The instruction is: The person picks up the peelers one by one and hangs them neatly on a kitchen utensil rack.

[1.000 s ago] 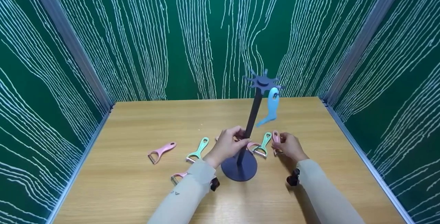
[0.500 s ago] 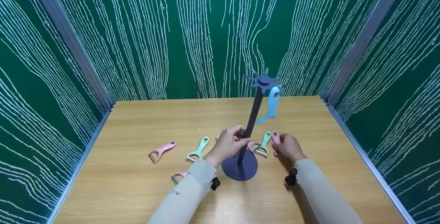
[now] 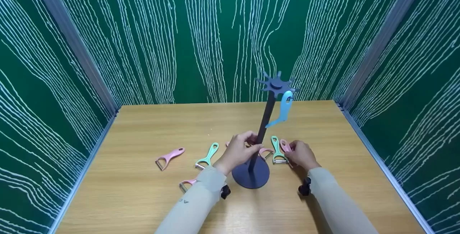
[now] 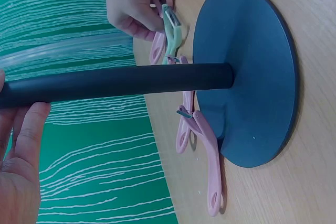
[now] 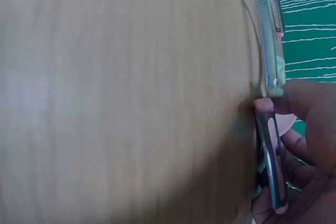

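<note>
My left hand (image 3: 235, 153) holds the dark pole of an upright stand (image 4: 115, 83), which has a round base and a slotted star-shaped top. From one arm of that top hangs a blue peeler (image 3: 285, 109). To the right of the base, my right hand (image 3: 303, 155) grips a pink peeler (image 3: 285, 145) low at the tabletop. The right wrist view shows its metal blade (image 5: 274, 161) beside the fingers. A green peeler (image 3: 276, 147) lies against it on the left. Another pink peeler (image 3: 265, 152) lies partly behind the pole.
On the left of the wooden table (image 3: 129, 198) are a pink peeler (image 3: 170, 157), a green peeler (image 3: 208, 156) and a second pink peeler (image 3: 187, 183), partly under the left sleeve. Green walls with white lines enclose the table.
The green peeler beside my right hand has turned and slid, its blade now facing toward me. The gripped pink peeler has tilted to the left. The hanging blue peeler has swung slightly; my left hand stays put.
</note>
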Available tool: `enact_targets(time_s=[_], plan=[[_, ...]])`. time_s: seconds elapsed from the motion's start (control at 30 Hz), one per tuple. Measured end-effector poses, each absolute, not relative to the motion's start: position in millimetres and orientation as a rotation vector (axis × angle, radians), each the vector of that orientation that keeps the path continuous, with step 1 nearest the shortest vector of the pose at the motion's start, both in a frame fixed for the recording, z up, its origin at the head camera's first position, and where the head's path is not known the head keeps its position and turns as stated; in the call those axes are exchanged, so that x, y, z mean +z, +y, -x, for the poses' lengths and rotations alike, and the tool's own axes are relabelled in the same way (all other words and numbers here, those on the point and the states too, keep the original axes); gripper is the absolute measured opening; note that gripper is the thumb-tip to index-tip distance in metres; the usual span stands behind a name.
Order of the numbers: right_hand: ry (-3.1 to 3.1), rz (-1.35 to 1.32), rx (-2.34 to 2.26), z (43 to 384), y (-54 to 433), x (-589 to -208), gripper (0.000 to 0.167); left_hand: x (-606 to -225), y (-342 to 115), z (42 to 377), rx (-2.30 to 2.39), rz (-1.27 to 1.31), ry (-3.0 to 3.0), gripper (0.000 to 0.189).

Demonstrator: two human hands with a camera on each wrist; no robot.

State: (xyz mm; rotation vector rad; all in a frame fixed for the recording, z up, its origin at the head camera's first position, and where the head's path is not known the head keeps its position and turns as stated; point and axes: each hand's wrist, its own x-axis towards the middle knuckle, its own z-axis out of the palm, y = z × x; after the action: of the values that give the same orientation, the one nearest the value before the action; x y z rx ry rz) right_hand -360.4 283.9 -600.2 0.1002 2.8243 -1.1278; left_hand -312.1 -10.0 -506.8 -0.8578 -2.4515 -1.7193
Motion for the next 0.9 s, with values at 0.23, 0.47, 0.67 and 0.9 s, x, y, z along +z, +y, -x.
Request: enact_targets(time_s=[0.23,0.47,0.67,0.9], plan=[[2.782,-0.132,-1.149,358,288,-602,0.042,-507,-10,312,-1.731,0.849,-2.456,0.015],[2.81,-0.117,-1.153,356,290,-599,0.039,-506,-10,311,-1.726,0.849,-2.454,0.015],[2.802,-0.099,-1.199,358,292,-594,0.038,-507,-9,312,-1.717,0.842,-2.454,0.015],[2.698,-0.015,-1.393,356,296,-591,0.027,-506,-10,313,-1.724,0.854,-2.449,0.017]])
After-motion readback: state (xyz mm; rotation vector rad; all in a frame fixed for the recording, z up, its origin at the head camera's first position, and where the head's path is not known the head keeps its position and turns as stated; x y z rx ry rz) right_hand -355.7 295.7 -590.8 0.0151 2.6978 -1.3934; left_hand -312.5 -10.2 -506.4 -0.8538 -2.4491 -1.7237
